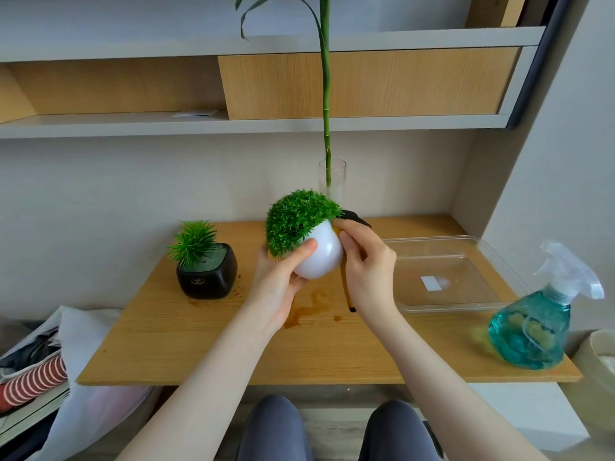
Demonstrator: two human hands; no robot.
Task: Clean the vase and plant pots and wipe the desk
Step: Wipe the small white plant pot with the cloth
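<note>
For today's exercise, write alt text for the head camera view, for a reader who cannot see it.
A person's left hand holds a round white plant pot above a wooden desk while the right hand presses a yellow-and-black cloth against it. On the desk stand a black plant pot, a glass vase, a clear tray and a spray bottle; brown spills stain the wood.

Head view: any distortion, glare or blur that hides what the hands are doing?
Head view: wide-angle bending curves the shelf and desk edges; light is soft and even; the clear tray shows faint glare; white pot and both hands stay sharp.
</note>
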